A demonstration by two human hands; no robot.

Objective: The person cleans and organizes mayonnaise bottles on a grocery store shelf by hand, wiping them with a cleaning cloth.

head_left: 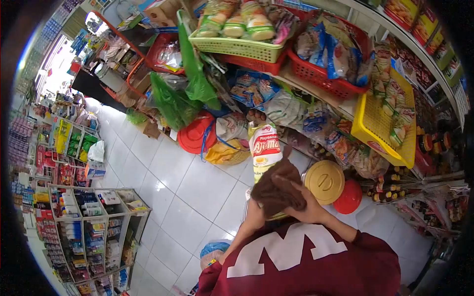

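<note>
A tall pack of Aji-Mayo mayonnaise, with a red and white label, stands out in front of my chest, its far end pointing away from me. A dark brown cloth covers its near part. My left hand is closed round the near left side of the pack, its fingers mostly hidden by the cloth. From the right, my right hand grips the bunched cloth and presses it against the pack. The cloth hides some of those fingers too.
A gold round lid and a red lid are close on my right. Ahead are a pale green basket, a red basket and a yellow basket of packaged goods. A stocked shelf rack stands left on the tiled floor.
</note>
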